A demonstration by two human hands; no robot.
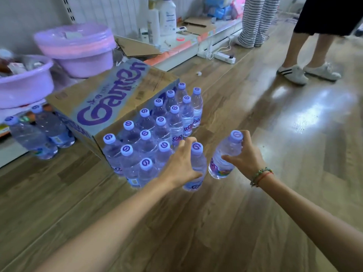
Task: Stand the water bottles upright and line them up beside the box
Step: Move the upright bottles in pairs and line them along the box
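The left hand [181, 165] grips a clear plastic water bottle with a lilac cap [196, 169], apparently standing on the wooden floor [255, 203]; the right hand [245, 156] holds a tilted second bottle [225, 158] beside it. Beyond, upright bottles [157, 130] line the purple-lettered cardboard box [110, 103].
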